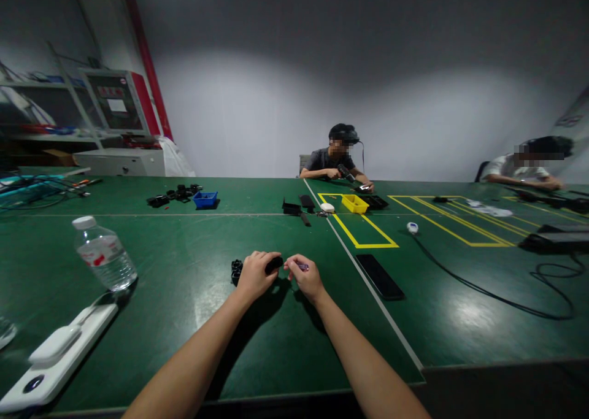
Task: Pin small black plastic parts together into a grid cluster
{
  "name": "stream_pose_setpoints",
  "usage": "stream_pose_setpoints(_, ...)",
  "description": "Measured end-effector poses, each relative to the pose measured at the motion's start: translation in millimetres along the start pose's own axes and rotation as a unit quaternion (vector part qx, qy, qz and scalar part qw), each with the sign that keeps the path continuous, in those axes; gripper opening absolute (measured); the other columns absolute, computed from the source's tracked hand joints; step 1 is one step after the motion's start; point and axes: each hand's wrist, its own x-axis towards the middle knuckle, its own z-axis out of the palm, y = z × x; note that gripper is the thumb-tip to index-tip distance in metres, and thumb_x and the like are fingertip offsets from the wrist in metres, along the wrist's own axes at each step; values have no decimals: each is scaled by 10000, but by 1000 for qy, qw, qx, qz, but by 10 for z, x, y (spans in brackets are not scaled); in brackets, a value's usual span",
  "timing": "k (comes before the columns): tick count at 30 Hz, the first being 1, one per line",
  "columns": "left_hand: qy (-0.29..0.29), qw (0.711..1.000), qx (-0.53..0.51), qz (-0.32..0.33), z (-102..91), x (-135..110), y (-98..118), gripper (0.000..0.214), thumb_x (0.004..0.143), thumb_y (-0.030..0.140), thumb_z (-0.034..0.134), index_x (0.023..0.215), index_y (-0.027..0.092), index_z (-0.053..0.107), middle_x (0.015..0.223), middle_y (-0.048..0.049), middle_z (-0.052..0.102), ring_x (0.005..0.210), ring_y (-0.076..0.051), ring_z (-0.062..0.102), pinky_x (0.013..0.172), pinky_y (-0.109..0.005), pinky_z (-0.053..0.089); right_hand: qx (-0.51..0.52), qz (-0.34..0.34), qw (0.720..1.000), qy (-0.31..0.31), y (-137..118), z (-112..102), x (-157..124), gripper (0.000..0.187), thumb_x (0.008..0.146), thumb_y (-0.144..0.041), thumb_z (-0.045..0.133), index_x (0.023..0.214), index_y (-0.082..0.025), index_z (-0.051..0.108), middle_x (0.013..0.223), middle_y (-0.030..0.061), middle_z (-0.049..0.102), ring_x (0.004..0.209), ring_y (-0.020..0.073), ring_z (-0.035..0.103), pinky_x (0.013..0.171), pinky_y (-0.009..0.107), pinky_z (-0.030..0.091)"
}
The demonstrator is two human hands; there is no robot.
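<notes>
My left hand [256, 274] is closed around a small black part [274, 264] just above the green table [184, 321]. My right hand [304, 276] pinches a thin purple-handled tool [302, 265] whose tip meets that black part. The two hands sit close together near the table's middle. A small pile of black parts [236, 270] lies just left of my left hand.
A water bottle [103, 253] lies at the left, with a white device [57, 354] nearer the front edge. A black phone [380, 276] rests right of my hands beside a cable [483, 291]. Farther off are a blue bin [205, 199], a yellow bin [354, 203] and two seated persons.
</notes>
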Motion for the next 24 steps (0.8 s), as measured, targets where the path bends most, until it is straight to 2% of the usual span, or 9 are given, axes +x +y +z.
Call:
stream_pose_setpoints(11, -1, 1000, -5, -2, 11, -6, 0, 409, 795, 212, 637, 1197, 285, 614, 1069, -29, 679, 1010, -220, 561, 880, -343, 422, -5, 0, 1000, -6, -56, -2, -9, 225, 811, -402, 596, 732, -198, 648, 672, 1, 651, 478, 120, 556, 497, 239, 439)
stream_pose_setpoints(24, -6, 1000, -1, -7, -6, -8, 16, 423, 799, 224, 642, 1219, 253, 595, 1112, -52, 678, 1019, -232, 579, 872, -352, 428, -13, 2, 1000, -17, -20, 4, -18, 196, 816, -383, 601, 843, -204, 673, 680, -9, 643, 487, 114, 570, 489, 227, 454)
